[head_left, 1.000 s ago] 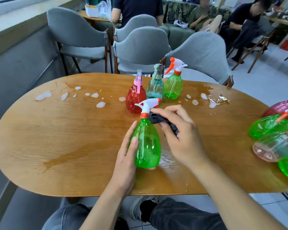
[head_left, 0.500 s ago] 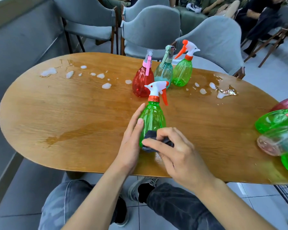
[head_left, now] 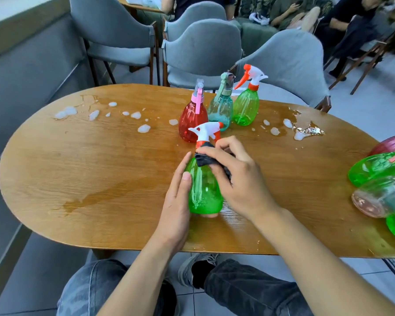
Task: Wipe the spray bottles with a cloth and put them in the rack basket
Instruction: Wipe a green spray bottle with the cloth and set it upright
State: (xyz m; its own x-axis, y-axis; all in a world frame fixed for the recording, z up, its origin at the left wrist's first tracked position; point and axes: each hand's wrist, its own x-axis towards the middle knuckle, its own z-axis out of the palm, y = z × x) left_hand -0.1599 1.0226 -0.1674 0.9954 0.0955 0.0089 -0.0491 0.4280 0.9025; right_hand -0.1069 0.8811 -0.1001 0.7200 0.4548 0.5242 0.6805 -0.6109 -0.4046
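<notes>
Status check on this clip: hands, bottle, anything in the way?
Left hand steadies green spray bottle upright on table. Right hand presses dark cloth on its shoulder. Three bottles standing behind, nothing blocking.

An oval wooden surface [head_left: 100, 179] carries wet streaks and foam blobs [head_left: 144, 128]. Grey upholstered chairs [head_left: 201, 49] with wooden legs stand along its far side. A grey bench [head_left: 27, 92] lines the left wall; pale tiles [head_left: 374, 106] cover the floor.
</notes>
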